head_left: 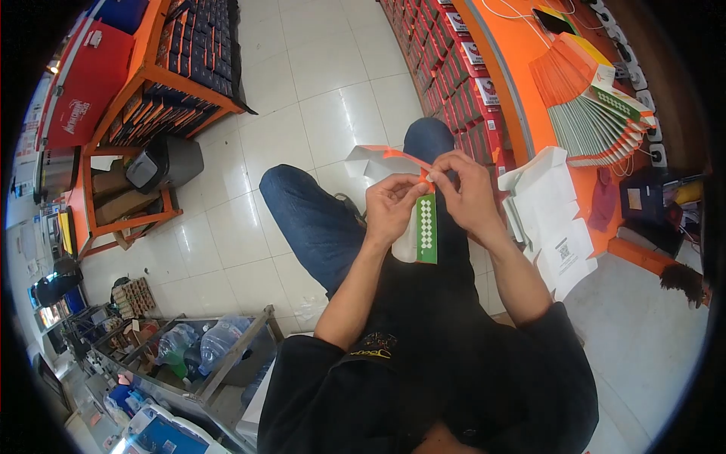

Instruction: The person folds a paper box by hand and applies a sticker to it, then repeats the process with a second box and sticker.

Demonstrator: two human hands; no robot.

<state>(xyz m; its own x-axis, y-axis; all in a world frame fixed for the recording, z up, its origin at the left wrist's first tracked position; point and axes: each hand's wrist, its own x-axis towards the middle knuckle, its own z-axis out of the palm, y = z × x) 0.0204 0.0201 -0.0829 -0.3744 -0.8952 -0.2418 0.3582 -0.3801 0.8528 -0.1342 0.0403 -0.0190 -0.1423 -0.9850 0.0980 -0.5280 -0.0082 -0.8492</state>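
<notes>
Above my lap I hold a partly folded cardboard box (426, 231) with a green panel, a pale diamond pattern, orange edges and a white inside. My left hand (392, 210) pinches it at the left, near an orange flap. At the same flap, my right hand (463, 188) is closed with thumb and fingers on the cardboard. Both sets of fingertips almost meet there, hiding part of the fold. One white flap of the box sticks out beyond my left hand. To the right of my right hand lies an opened white carton (550, 227) with a QR code.
A fanned stack of flat boxes (578, 113) lies on the orange table (491, 41) at right, near a phone (554, 21) and cables. Red cartons (461, 91) stand below. An orange shelf (144, 72) with dark boxes is at left, bottles in a metal rack (215, 348) at lower left.
</notes>
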